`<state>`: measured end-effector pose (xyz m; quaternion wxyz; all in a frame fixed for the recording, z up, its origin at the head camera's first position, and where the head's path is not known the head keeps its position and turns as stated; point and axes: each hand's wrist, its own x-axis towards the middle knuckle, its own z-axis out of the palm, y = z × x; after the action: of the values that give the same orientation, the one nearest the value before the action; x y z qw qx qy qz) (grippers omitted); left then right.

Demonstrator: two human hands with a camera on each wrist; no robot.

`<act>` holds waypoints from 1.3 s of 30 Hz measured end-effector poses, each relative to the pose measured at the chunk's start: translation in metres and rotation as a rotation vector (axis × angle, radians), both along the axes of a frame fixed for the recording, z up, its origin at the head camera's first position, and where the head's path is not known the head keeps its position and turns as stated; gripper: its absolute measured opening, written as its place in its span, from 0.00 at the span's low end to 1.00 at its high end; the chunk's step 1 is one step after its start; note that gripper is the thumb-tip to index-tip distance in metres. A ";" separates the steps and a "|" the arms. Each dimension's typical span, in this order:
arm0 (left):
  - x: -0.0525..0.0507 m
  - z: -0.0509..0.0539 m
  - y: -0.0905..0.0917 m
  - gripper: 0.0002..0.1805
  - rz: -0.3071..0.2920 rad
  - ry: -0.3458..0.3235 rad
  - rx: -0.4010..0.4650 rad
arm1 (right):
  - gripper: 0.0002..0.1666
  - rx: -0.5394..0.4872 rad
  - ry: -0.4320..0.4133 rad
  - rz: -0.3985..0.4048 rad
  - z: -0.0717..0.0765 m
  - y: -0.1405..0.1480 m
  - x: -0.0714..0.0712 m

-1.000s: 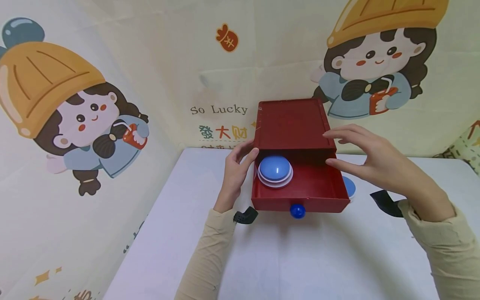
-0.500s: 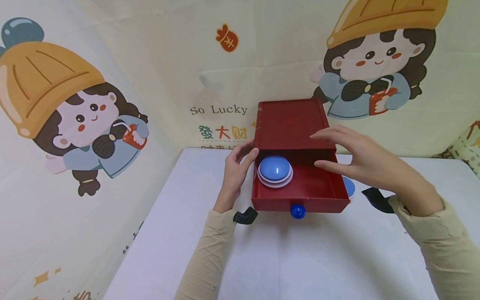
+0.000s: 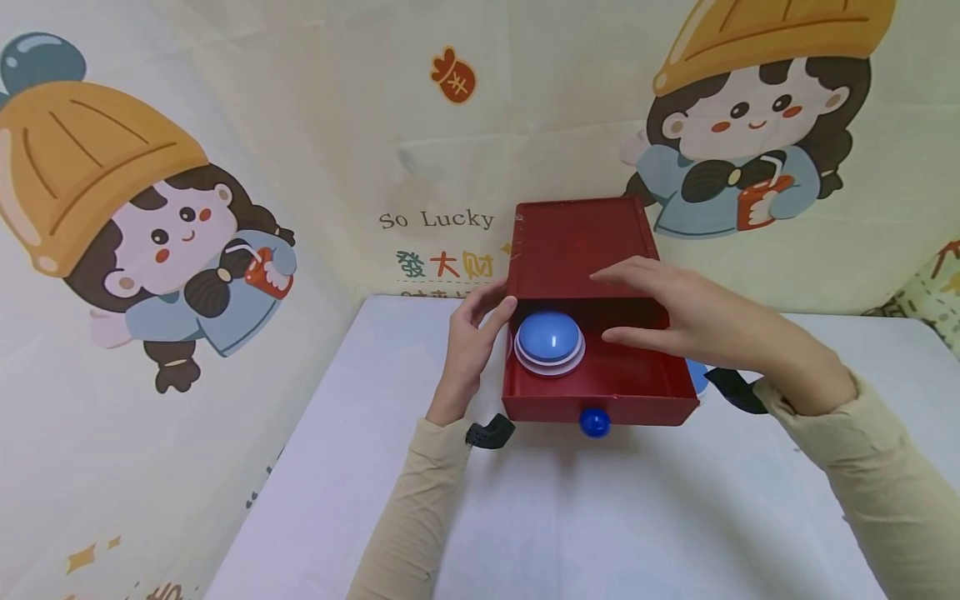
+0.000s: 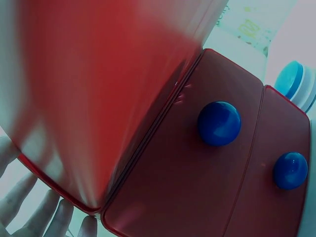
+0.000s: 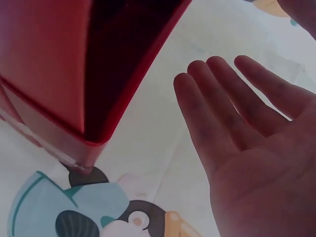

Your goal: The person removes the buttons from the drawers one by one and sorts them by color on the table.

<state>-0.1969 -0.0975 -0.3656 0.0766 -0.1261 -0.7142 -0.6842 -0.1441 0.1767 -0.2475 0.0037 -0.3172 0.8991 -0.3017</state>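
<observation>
A red cabinet [image 3: 577,242] stands on the table with its upper drawer [image 3: 540,408] pulled out. Inside the drawer's left side sits a blue dome-topped push button [image 3: 550,340] on a white base. My left hand [image 3: 467,354] rests against the cabinet's left side; its fingers [image 4: 39,212] reach along the edge in the left wrist view. Over the drawer's right part hovers my right hand [image 3: 712,325], its thumb spread apart from straight fingers. It holds nothing and its palm [image 5: 261,173] shows in the right wrist view. The fingertips point toward the button, apart from it.
Blue round knobs, an upper one [image 3: 595,422] and a lower one [image 4: 290,170], mark the drawer fronts. A second blue-topped button [image 3: 697,375] stands right of the cabinet, partly hidden. Behind the white table [image 3: 570,517] hangs a cartoon-printed cloth [image 3: 337,125].
My right hand has moved left, from the cabinet's right edge to over the open drawer. The left hand, cabinet and buttons have stayed put.
</observation>
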 end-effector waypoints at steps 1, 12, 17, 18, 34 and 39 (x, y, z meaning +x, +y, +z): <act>0.000 0.000 0.000 0.22 0.001 0.001 -0.001 | 0.40 0.007 -0.007 0.009 0.001 -0.001 -0.001; 0.001 0.000 0.000 0.22 0.003 -0.004 -0.007 | 0.39 0.076 -0.026 0.088 -0.004 -0.015 -0.011; 0.000 0.000 0.000 0.22 0.009 -0.001 -0.010 | 0.38 0.101 -0.008 0.106 -0.004 -0.019 -0.012; 0.000 0.000 0.000 0.22 0.012 -0.002 -0.011 | 0.38 0.106 -0.005 0.110 -0.004 -0.021 -0.013; 0.001 0.001 0.000 0.23 0.013 -0.018 -0.011 | 0.39 0.213 -0.043 0.101 -0.001 -0.038 -0.013; 0.001 0.001 0.000 0.23 0.006 -0.013 -0.007 | 0.39 0.242 -0.061 0.116 -0.003 -0.043 -0.014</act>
<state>-0.1960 -0.0973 -0.3645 0.0735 -0.1201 -0.7174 -0.6823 -0.1579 0.1334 -0.2503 0.0867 -0.3565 0.9085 -0.2000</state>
